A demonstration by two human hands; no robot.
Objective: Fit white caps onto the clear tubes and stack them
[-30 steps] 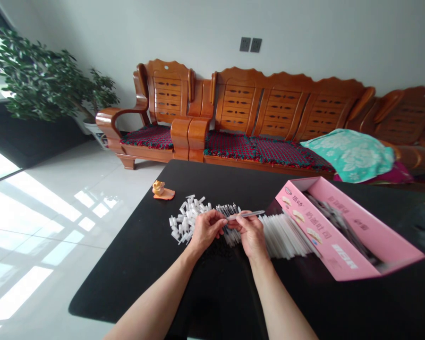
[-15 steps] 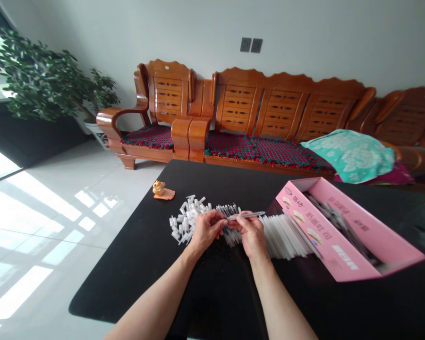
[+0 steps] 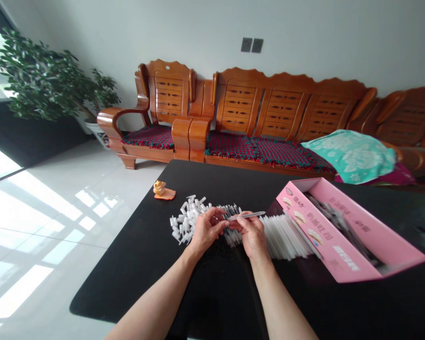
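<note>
Both my hands meet over a black table [image 3: 134, 264]. My right hand [image 3: 252, 234] pinches a slim pen [image 3: 248, 215] that points to the right. My left hand [image 3: 206, 228] has its fingers closed at the pen's left end; what it grips there is too small to name. Under the hands lie a heap of small white caps [image 3: 184, 218], a bunch of dark-tipped refills [image 3: 230, 208] and a row of white pen barrels [image 3: 286, 231].
An open pink cardboard box [image 3: 340, 245] holding pens lies at the right of the table. A small orange figure [image 3: 162, 190] sits near the table's far left edge. Behind stand wooden sofas [image 3: 255, 108], a green blanket [image 3: 354, 153] and a potted plant [image 3: 46, 80].
</note>
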